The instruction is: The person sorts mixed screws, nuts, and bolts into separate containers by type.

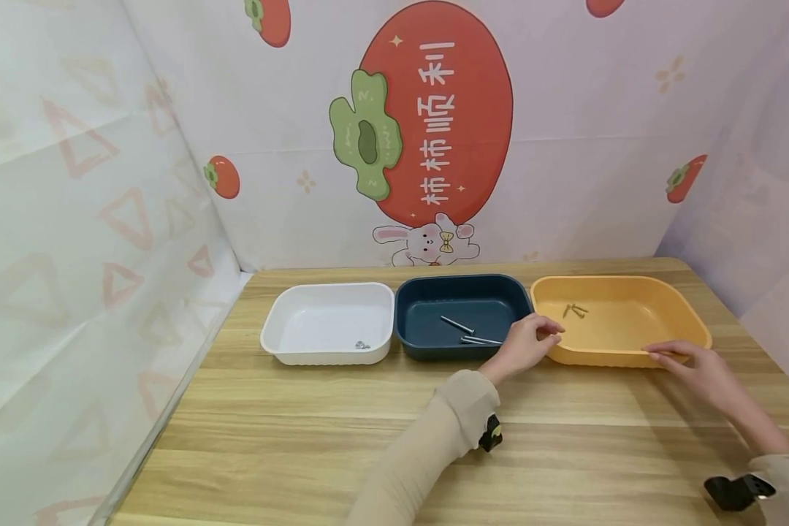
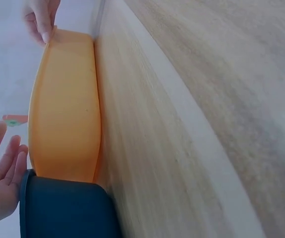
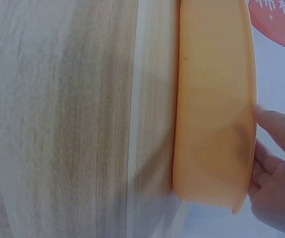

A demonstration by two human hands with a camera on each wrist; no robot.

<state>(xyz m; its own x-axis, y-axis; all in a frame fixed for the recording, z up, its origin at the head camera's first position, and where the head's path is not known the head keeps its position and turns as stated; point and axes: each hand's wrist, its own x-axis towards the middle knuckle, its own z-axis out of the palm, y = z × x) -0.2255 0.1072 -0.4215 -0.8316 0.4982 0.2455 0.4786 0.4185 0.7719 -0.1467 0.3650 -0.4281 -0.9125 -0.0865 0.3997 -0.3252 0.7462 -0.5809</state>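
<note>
My left hand is over the spot where the dark blue tray meets the orange tray. Its thumb and fingers stand apart with nothing between them; in the left wrist view, this hand is beside the blue rim. At the front right corner of the orange tray, my right hand pinches the rim with thumb and fingertips. The right wrist view shows that hand at the rim, its fingers partly hidden behind it. Several small brass-coloured screws lie inside the orange tray.
Long silver bolts lie in the blue tray, partly behind my left hand. A white tray to its left holds small silver metal pieces. The three trays stand in a row on the wooden table, before a printed cloth backdrop.
</note>
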